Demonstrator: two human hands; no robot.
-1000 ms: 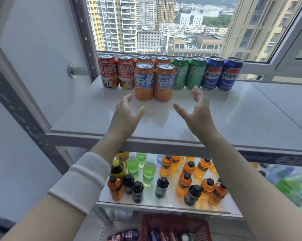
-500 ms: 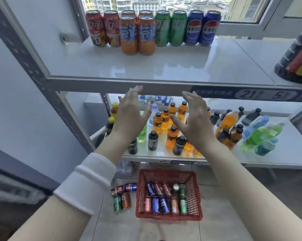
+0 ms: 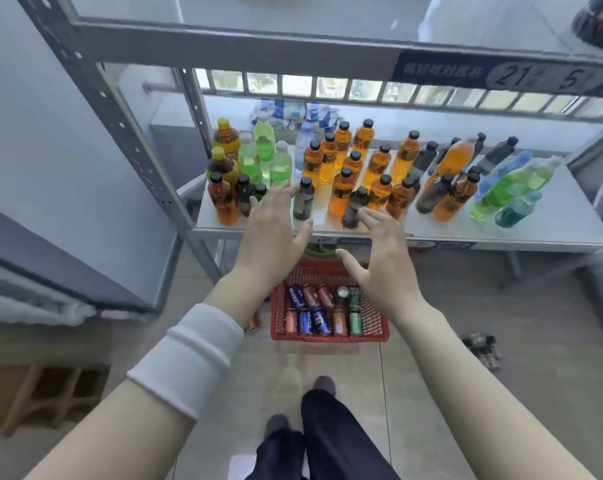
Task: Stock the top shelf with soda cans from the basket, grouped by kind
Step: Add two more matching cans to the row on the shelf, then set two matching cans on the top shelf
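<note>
A red basket (image 3: pixel 374 327) stands on the floor below the shelves, holding several soda cans (image 3: pixel 319 308) lying flat: blue, red, orange and green ones. My left hand (image 3: pixel 270 233) and my right hand (image 3: pixel 385 256) hang above the basket, both empty with fingers spread, palms facing each other. Only the front edge of the top shelf (image 3: pixel 224 46) shows at the top of the view; the cans standing on it are out of sight.
The middle shelf (image 3: pixel 535 226) carries several orange, green, dark and blue bottles, some lying on their side at the right. A grey upright post (image 3: pixel 120 126) runs down the left. My legs (image 3: pixel 328 438) stand on the tiled floor. A few cans (image 3: pixel 482 344) lie on the floor at right.
My view has tilted down from the top shelf to the basket. Both hands have dropped from the shelf level toward the basket, staying open and empty.
</note>
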